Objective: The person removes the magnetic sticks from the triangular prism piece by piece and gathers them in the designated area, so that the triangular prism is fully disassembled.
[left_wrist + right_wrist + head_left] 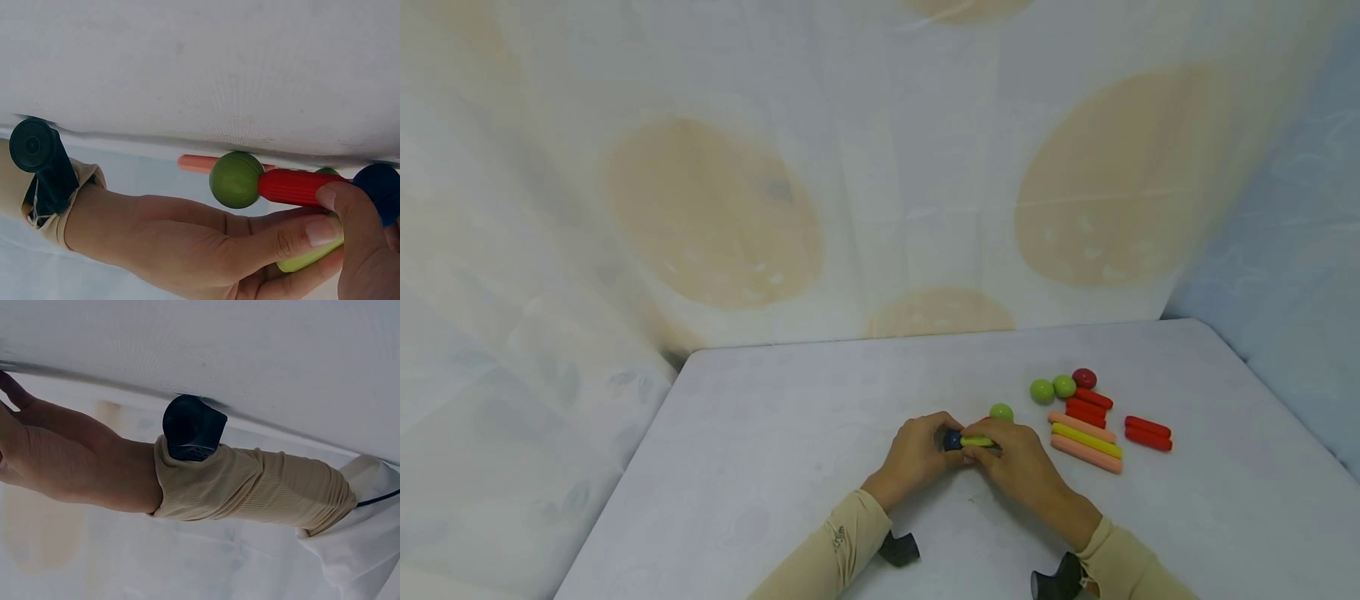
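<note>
White cloth covers the table point(790, 467), and at lower middle both the left hand point(917, 454) and right hand point(1018, 462) pinch a small, hard, light stick-and-ball toy point(973, 440), probably best held by its ribbed sticks.

Loose pieces on the pale bench

To the right on the bench point(775, 467) lie two green balls point(1052, 389) side by side, with a dark red ball point(1084, 378) just beside them. Below these sit short red sticks point(1088, 408), then a pink stick point(1081, 426), a yellow stick point(1086, 440) and another pink stick point(1086, 454), laid close together at a slant. Two more red sticks point(1147, 433) lie as a pair further right. Behind the bench hangs a white cloth point(880, 167) with large beige ovals
</note>
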